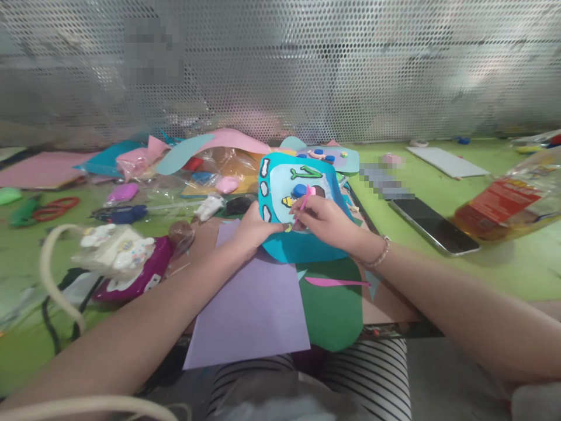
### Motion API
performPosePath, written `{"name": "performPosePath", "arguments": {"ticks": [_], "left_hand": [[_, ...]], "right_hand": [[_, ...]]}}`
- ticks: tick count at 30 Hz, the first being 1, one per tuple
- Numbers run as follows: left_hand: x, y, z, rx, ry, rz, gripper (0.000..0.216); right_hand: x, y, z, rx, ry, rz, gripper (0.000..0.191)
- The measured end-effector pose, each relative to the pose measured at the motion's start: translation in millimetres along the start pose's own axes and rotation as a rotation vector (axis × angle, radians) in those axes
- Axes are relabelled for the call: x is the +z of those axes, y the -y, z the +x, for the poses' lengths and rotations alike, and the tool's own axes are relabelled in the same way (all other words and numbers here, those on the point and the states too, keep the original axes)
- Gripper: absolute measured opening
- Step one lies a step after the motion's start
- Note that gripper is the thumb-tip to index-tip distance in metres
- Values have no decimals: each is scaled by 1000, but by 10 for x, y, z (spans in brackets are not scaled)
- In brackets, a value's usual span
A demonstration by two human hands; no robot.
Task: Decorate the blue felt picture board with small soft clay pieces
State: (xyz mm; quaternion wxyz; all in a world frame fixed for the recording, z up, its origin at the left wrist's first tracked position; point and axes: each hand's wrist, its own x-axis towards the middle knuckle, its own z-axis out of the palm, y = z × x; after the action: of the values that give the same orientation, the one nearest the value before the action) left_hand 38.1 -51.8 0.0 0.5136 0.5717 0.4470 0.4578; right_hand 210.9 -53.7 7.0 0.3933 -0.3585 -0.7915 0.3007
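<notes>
A turquoise card (302, 252) with rounded corners is held tilted up over the table. On it are a pale blue panel, white cloud shapes outlined in black, a green plant-like shape, and yellow and blue clay pieces. My left hand (254, 227) grips the card's lower left edge, its thumb on the front. Pinched in the fingers of my right hand (326, 219) is a thin pink modelling tool (303, 204), its tip low on the panel near a small yellow-green bit. My right hand covers part of the panel.
Lavender paper (249, 316), a dark green sheet (335, 316) and a pink plastic knife (337, 282) lie below the card. Right are a phone (433, 225) and a bottle (499, 204). Left are a glue gun (125, 214), scissors (55, 209) and a magenta case (135, 280). Perforated metal (280, 70) stands behind.
</notes>
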Motion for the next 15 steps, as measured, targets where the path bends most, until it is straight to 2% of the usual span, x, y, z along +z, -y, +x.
{"name": "performPosePath", "arguments": {"ticks": [7, 15], "left_hand": [[-3, 14, -1, 4, 3, -2, 57], [5, -32, -20, -12, 0, 40, 58]], "right_hand": [[-11, 17, -2, 7, 10, 7, 9], [-57, 18, 14, -3, -44, -76, 13]]}}
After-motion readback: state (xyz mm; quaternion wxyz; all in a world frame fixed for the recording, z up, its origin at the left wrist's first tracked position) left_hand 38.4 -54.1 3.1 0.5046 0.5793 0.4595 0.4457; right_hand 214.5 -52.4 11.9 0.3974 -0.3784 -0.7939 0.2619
